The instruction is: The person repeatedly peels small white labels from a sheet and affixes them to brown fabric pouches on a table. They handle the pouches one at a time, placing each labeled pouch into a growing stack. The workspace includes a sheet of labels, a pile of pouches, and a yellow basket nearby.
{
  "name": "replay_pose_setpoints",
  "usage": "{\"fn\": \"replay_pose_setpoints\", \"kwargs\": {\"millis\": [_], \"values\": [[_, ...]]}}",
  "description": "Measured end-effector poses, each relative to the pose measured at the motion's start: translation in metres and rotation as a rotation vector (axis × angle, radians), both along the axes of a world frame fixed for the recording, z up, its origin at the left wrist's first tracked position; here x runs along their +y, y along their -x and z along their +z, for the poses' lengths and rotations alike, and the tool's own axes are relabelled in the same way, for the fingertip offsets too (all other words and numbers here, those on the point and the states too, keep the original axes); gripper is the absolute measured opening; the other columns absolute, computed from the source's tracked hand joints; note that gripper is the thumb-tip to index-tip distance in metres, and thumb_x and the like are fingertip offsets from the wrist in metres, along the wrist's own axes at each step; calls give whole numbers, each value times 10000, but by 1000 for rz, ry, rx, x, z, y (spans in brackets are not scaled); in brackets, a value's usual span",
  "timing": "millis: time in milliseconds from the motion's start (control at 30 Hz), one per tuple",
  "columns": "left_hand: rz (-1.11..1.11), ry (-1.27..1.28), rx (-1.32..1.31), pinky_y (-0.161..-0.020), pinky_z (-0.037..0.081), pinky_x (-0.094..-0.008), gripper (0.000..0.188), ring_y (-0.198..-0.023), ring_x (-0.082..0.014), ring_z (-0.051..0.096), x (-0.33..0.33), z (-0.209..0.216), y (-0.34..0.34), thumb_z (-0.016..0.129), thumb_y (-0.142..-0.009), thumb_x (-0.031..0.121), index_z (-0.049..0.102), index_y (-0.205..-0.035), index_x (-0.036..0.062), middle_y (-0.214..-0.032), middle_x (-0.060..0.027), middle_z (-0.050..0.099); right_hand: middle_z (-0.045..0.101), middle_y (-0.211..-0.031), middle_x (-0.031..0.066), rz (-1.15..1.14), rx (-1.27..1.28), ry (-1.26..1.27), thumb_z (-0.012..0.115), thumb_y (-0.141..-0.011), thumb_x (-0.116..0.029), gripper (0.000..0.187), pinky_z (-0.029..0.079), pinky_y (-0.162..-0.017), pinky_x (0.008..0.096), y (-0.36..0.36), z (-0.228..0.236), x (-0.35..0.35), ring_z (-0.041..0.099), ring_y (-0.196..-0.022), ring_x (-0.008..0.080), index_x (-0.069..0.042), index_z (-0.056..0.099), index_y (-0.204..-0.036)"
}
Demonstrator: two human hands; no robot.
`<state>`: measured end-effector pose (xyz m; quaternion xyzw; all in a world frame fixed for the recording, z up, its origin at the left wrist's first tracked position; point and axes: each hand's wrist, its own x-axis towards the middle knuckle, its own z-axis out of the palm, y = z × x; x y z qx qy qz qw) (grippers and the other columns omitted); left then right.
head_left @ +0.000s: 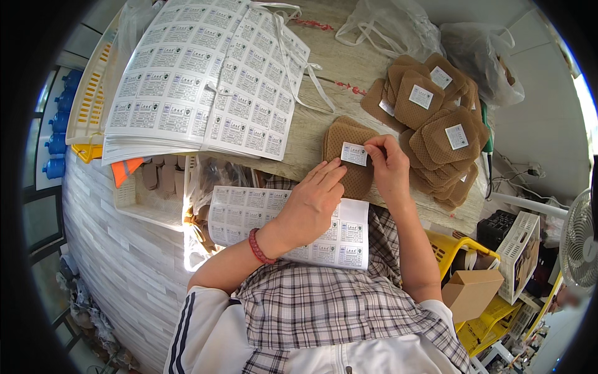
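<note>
Brown textured fabric pads lie in a small stack at the table's near edge. On the top pad sits a white printed label. My right hand pinches the label's right edge between thumb and fingertips. My left hand lies with fingers stretched out, its tips on the pad's left side just below the label. Beneath my left wrist, a sheet of printed labels rests on my lap; a blank patch shows at its upper right.
Labelled brown pads are heaped at the right. Large stacks of label sheets, tied with white ribbon, cover the table's left. Plastic bags lie at the back. A cardboard box and white fan stand at the right.
</note>
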<state>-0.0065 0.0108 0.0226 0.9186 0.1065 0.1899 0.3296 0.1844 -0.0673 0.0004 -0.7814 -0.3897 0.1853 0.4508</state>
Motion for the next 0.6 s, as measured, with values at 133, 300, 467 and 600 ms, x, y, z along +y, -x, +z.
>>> {"fn": "replay_pose_setpoints", "kwargs": {"millis": [133,300,467,600], "values": [[21,44,12,-1104,421,-497,78,-1307,-446,497,-1,-1,1,588,-850,-9,578,-891,-75,-1363,-290,511,697,-857,114,5,-44,1,682,-923,-83,70,521,-696,338,1,1,1,661,-744,235,-41,653,-971],[75,168,0,-1079,437,-489,77,-1293,-469,487,-4,2,0,529,-812,-70,551,-880,-97,-1433,-325,424,697,-863,128,-6,-64,24,684,-922,-99,81,526,-693,349,2,3,1,671,-750,251,-45,653,-974],[28,92,1,-1092,427,-475,94,-1311,-460,463,0,4,-3,534,-799,-68,558,-885,-97,-1456,-325,416,702,-867,127,-16,-93,40,687,-918,-105,80,530,-683,359,4,5,2,682,-752,269,-53,652,-968],[14,41,17,-1100,421,-470,85,-1329,-445,449,-1,0,-3,553,-810,-54,567,-881,-99,-1427,-318,462,699,-857,118,-18,-146,4,692,-910,-103,72,529,-669,370,6,5,2,678,-743,287,-64,649,-951]]}}
